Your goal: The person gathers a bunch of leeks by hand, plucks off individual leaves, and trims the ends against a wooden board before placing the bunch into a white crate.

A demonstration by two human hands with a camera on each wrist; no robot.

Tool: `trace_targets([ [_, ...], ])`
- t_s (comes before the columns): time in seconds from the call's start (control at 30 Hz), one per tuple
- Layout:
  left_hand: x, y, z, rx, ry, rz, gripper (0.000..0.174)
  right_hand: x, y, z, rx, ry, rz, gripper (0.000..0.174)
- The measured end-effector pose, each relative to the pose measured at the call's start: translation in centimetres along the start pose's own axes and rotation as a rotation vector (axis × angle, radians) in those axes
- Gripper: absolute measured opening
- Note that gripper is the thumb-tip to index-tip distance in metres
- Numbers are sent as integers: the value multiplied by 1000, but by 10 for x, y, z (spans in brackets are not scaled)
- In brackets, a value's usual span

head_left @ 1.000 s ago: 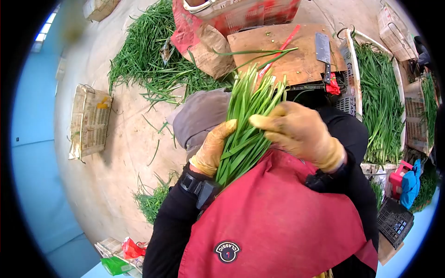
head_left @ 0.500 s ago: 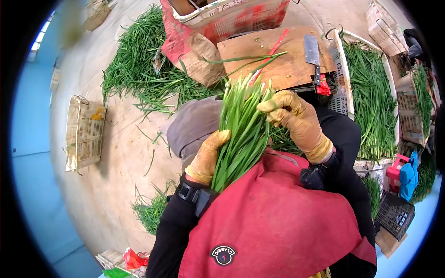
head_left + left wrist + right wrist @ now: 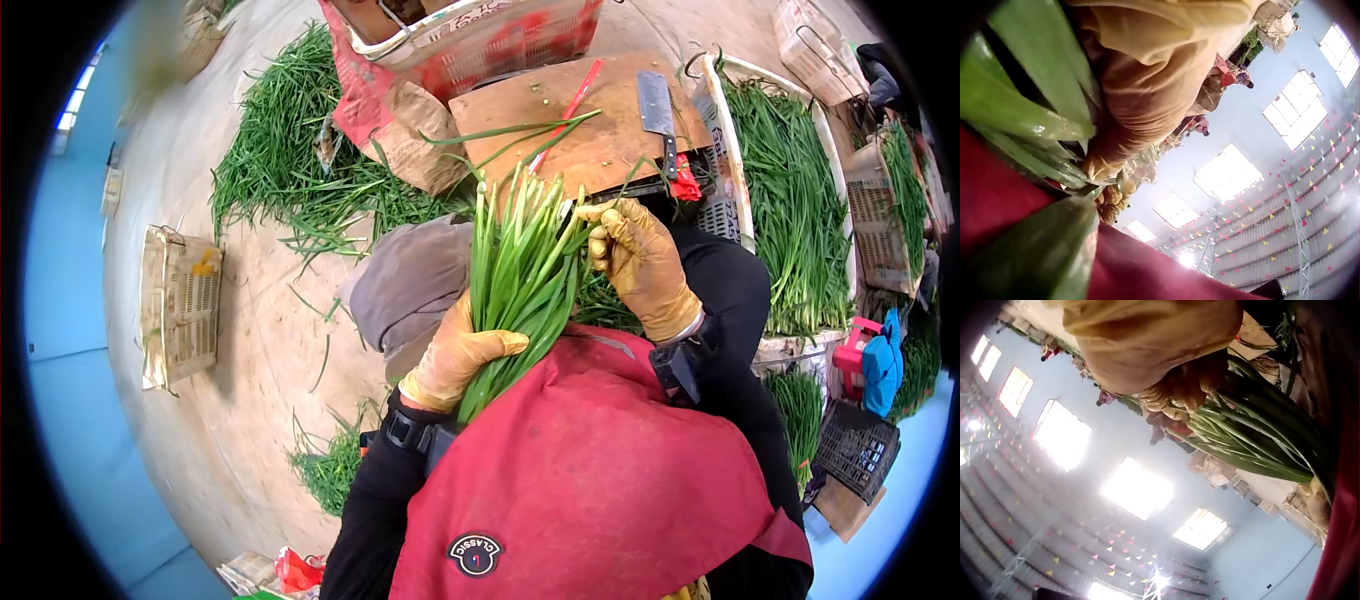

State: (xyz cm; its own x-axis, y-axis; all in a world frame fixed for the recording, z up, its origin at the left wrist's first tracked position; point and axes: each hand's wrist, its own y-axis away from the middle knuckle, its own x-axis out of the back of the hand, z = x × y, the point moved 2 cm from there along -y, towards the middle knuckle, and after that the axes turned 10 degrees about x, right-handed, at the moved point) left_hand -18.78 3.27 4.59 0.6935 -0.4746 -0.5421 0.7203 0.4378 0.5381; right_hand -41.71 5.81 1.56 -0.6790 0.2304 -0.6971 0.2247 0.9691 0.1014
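A bunch of garlic chives, flat green leaves with pale stem ends pointing away from me, lies upright against my red apron. My gloved left hand grips it low from the left, thumb across the leaves. At the right edge of the bunch, near the pale ends, my gloved right hand pinches a stalk between thumb and forefinger, its other fingers curled. The left wrist view has the left glove beside broad leaves. In the right wrist view, the right glove's fingers are at the stalks.
Ahead stands a wooden board with a cleaver and a red strip. A crate of chives is at the right. Loose chives are heaped on the floor ahead left, near a paper sack. Another crate stands left.
My right hand has gone from over the bunch to its right edge and now pinches a stalk there. The left thumb has swung across the leaves. The head view has shifted slightly.
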Motion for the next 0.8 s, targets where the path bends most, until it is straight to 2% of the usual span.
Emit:
trace_targets([
  [0.13,-1,-3,0,8,-11,3,63,9,0,6,119,14,100,21],
  [0.27,-5,-2,1,8,-18,50,64,8,-4,1,139,-41,170,23],
  [0.3,-7,-2,2,-4,4,60,64,10,-5,-5,161,-163,313,13],
  [0.33,-9,-2,2,-16,27,69,64,23,-11,-13,166,-223,321,14],
  [0.4,-11,-1,5,-7,29,74,66,40,-13,-32,245,-163,317,21],
  [0.43,-12,0,5,-3,30,77,67,47,-13,-38,304,-64,344,30],
  [0.47,-11,0,6,-1,35,64,68,51,-11,-44,282,33,366,30],
  [0.53,-8,0,7,0,43,35,71,84,-8,-37,-26,553,111,36],
  [0.6,-3,0,3,-13,86,-43,69,82,3,-20,-499,1095,-183,53],
  [0.67,-2,0,3,-10,125,-71,66,68,13,-14,-435,863,-312,61],
  [0.73,-3,0,3,16,155,-49,65,52,9,-7,-378,598,-265,62],
  [0.77,2,-2,1,29,102,-58,61,36,3,-5,-381,565,-250,65],
  [0.8,2,-2,1,34,92,-17,61,30,-4,2,-311,585,-236,60],
])
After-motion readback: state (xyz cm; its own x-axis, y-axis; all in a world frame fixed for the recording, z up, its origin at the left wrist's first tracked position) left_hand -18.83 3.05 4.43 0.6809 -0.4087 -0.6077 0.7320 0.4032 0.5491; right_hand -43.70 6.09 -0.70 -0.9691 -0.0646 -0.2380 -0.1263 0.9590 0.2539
